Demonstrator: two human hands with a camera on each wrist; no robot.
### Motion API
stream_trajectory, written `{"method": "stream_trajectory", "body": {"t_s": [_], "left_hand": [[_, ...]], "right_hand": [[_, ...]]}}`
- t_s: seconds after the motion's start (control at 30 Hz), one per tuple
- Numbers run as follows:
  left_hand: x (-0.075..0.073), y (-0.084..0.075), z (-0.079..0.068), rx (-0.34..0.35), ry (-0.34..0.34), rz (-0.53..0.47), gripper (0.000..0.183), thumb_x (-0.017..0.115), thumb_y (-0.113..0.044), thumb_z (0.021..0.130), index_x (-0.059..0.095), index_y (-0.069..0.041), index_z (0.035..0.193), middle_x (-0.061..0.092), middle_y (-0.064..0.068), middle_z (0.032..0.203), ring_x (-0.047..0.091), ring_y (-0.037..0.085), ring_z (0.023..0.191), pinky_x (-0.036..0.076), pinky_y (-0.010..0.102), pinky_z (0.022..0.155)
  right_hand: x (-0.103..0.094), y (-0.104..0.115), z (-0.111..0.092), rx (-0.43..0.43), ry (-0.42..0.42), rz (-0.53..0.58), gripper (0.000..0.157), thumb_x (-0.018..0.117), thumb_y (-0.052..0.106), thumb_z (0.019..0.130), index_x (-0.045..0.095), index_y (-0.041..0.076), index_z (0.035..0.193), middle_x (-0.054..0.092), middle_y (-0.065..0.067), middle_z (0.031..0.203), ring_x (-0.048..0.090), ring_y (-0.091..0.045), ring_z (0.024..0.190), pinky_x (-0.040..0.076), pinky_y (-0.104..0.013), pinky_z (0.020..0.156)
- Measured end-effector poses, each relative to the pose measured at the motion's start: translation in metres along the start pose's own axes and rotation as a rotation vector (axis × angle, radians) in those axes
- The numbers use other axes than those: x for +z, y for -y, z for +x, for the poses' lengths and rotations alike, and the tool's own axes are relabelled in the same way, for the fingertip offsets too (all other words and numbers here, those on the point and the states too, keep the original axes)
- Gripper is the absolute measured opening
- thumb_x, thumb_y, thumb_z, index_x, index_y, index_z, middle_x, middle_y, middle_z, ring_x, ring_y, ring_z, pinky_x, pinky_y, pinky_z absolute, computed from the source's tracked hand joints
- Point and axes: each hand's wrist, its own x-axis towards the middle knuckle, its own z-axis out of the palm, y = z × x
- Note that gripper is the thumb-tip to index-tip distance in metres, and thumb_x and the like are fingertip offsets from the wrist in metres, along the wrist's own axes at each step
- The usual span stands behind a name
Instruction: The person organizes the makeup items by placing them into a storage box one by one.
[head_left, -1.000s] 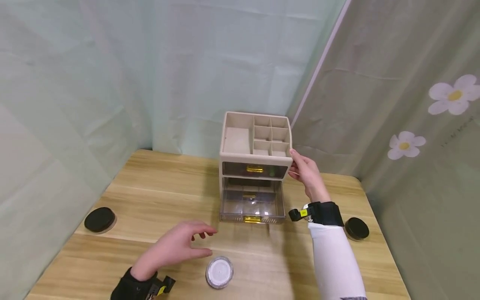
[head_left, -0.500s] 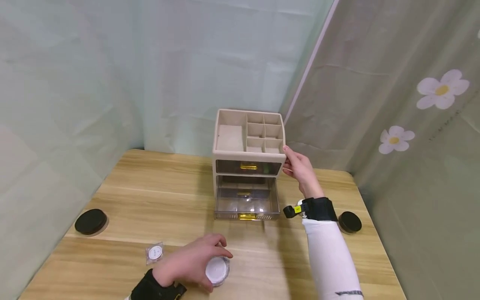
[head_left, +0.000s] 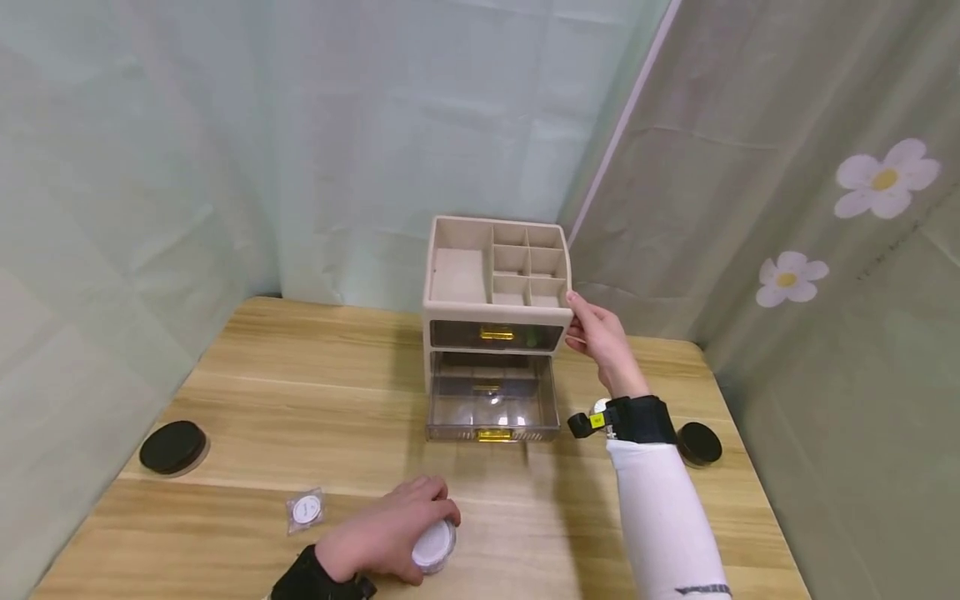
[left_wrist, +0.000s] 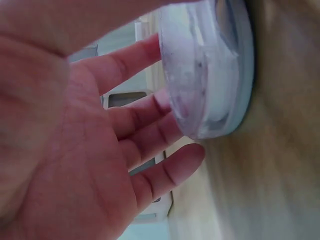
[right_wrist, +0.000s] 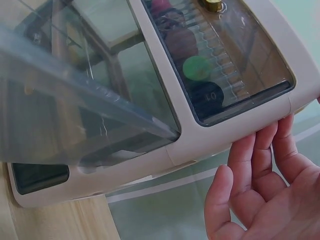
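In the head view my left hand grips a round clear plastic case with a white top at the table's front. The left wrist view shows the case close up, its flat side near the wood, with fingers along its edge. My right hand rests against the right side of a beige desktop drawer organizer. In the right wrist view that hand's fingertips touch the organizer's side wall. Its clear middle drawer is pulled out, with nothing visible inside. Small coloured items show through the closed top drawer.
Black-lidded round jars stand at the table's left and right. A small white disc in a clear wrapper lies left of my left hand. Behind my right wrist a white round thing is partly hidden. Curtains surround the table.
My left hand has come down and right onto the round case and closed its fingers around it, uncovering the wrapped disc. The right hand stays at the organizer's side.
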Motion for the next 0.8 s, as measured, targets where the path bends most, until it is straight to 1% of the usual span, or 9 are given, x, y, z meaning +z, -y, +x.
{"method": "stream_trajectory", "body": {"t_s": [0.1,0.23,0.33,0.43,0.53,0.6,0.7,0.8], "left_hand": [[-0.001,0.001,0.002,-0.004,0.002,0.002,0.066,0.103,-0.024,0.066,0.07,-0.024,0.124,0.049,-0.013,0.118,0.045,0.007,0.106,0.047,0.029,0.092],[-0.006,0.002,0.002,0.001,-0.007,-0.053,0.065,0.101,-0.027,0.069,0.071,-0.023,0.127,0.05,-0.013,0.117,0.048,0.005,0.104,0.048,0.027,0.09],[-0.017,-0.001,0.001,0.019,-0.023,-0.101,0.065,0.099,-0.027,0.071,0.072,-0.02,0.129,0.05,-0.012,0.115,0.052,0.004,0.101,0.05,0.026,0.086],[-0.033,-0.011,0.0,0.051,-0.042,-0.1,0.065,0.097,-0.027,0.074,0.072,-0.017,0.133,0.051,-0.012,0.112,0.054,0.003,0.097,0.05,0.024,0.084],[-0.049,-0.025,0.001,0.109,-0.062,-0.052,0.068,0.095,-0.03,0.077,0.071,-0.017,0.139,0.053,-0.011,0.115,0.055,0.003,0.097,0.05,0.021,0.082],[-0.06,-0.036,0.004,0.16,-0.079,-0.022,0.072,0.094,-0.034,0.08,0.067,-0.017,0.145,0.056,-0.008,0.122,0.056,0.002,0.1,0.05,0.019,0.083],[-0.077,-0.051,0.014,0.256,-0.112,0.013,0.076,0.093,-0.038,0.083,0.064,-0.014,0.149,0.058,-0.003,0.129,0.058,0.004,0.104,0.05,0.018,0.085],[-0.091,-0.06,0.027,0.319,-0.17,0.048,0.077,0.093,-0.04,0.084,0.063,-0.012,0.149,0.058,0.002,0.133,0.061,0.008,0.107,0.051,0.018,0.087]], "right_hand": [[-0.003,-0.001,-0.002,0.0,-0.004,-0.01,0.065,0.061,0.056,0.106,0.064,-0.004,0.132,0.067,0.0,0.097,0.065,-0.01,0.088,0.058,-0.023,0.082],[-0.006,-0.001,-0.004,-0.002,0.005,-0.013,0.065,0.06,0.057,0.106,0.063,-0.003,0.131,0.067,0.001,0.097,0.065,-0.012,0.089,0.058,-0.022,0.082],[-0.006,0.001,-0.004,-0.008,0.002,-0.005,0.066,0.061,0.058,0.105,0.063,-0.003,0.129,0.066,0.0,0.096,0.064,-0.013,0.09,0.058,-0.023,0.082],[-0.007,0.002,-0.005,0.0,-0.002,-0.012,0.066,0.061,0.059,0.105,0.063,-0.003,0.13,0.065,-0.002,0.098,0.063,-0.014,0.091,0.057,-0.023,0.083],[-0.008,0.0,-0.007,0.018,0.0,-0.023,0.067,0.061,0.059,0.105,0.063,-0.003,0.131,0.066,-0.004,0.101,0.064,-0.014,0.091,0.057,-0.025,0.086],[-0.009,-0.001,-0.008,0.022,0.002,-0.027,0.067,0.06,0.058,0.106,0.063,-0.004,0.132,0.066,-0.005,0.102,0.064,-0.013,0.091,0.057,-0.026,0.088],[-0.01,-0.002,-0.009,0.013,-0.004,-0.028,0.066,0.06,0.057,0.106,0.063,-0.004,0.131,0.067,-0.003,0.101,0.065,-0.012,0.09,0.058,-0.028,0.09],[-0.009,-0.002,-0.01,0.003,-0.007,-0.022,0.065,0.06,0.056,0.107,0.064,-0.004,0.131,0.067,0.0,0.097,0.064,-0.011,0.088,0.058,-0.028,0.089]]}}
